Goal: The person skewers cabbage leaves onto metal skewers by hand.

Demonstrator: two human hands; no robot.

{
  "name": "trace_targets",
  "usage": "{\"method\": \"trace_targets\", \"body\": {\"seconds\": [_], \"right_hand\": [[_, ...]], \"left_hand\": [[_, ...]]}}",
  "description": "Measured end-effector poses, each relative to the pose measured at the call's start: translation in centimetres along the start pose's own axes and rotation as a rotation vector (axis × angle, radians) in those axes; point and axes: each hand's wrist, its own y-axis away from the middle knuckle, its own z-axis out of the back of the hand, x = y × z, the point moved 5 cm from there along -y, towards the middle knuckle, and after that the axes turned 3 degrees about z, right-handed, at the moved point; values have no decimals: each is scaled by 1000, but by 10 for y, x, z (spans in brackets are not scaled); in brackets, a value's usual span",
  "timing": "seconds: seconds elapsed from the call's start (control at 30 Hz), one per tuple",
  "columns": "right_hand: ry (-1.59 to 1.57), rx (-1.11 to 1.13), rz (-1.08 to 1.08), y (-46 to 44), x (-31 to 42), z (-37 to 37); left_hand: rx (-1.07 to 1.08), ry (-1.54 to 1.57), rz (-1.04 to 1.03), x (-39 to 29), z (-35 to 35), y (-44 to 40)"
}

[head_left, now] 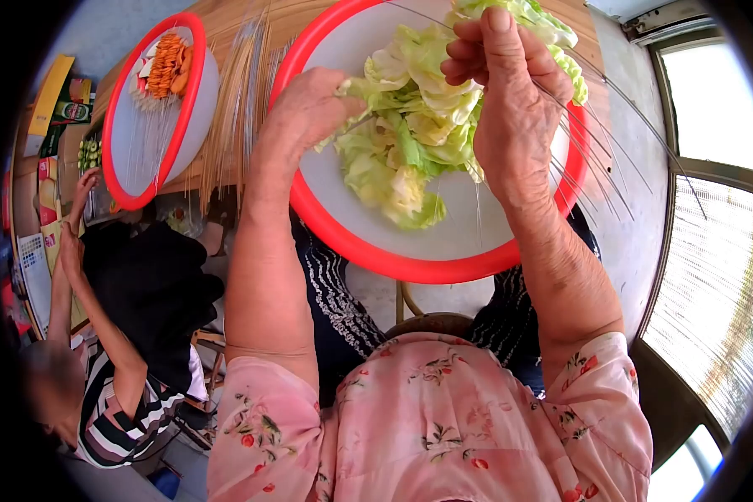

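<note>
Loose pale green lettuce (406, 125) lies heaped in a white basin with a red rim (393, 266). My left hand (309, 109) is over the basin's left side, its fingers closed on a piece of lettuce leaf (349, 113). Above the right side, my right hand (510, 100) is raised with thumb and fingers pinched on a thin skewer, which passes through the grip. Beyond it, more lettuce (552, 25) sits at the basin's far right. Several thin sticks (611, 180) fan out over the right rim, partly hidden by my right hand.
Many bare skewers (230, 125) lie on the wooden table left of the basin. A second red-rimmed basin (117, 188) holds skewered orange slices (169, 67). Another person (130, 368) sits at the left, hands near that basin. A window (711, 251) is at the right.
</note>
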Motion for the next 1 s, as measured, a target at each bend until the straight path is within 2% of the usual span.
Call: {"method": "trace_targets", "body": {"seconds": [0.03,0.07,0.13,0.27,0.37,0.47,0.53,0.57,0.67,0.8,1.0], "right_hand": [[8,-19,-22,0,0,0],[-22,14,-7,0,4,-1],[-83,81,25,1,10,-3],[-61,23,7,-4,2,2],[-33,35,-1,-1,12,-1],[4,36,-6,-1,15,0],[9,43,3,-2,13,2],[27,50,25,-3,12,4],[69,59,69,-7,10,7],[90,61,63,-8,10,3],[221,166,26,-5,-1,-3]], "left_hand": [[88,-201,-70,1,-10,1],[38,-194,-115,2,-14,8],[110,-238,-35,7,-24,6],[331,-204,58,30,-56,-7],[390,-367,-8,41,-71,-15],[363,-333,-57,54,-74,-18],[198,-290,-51,36,-48,-5],[118,-266,-50,21,-33,3],[172,-35,281,-12,-3,15],[117,151,241,-9,22,17],[51,673,219,-3,38,25]]}}
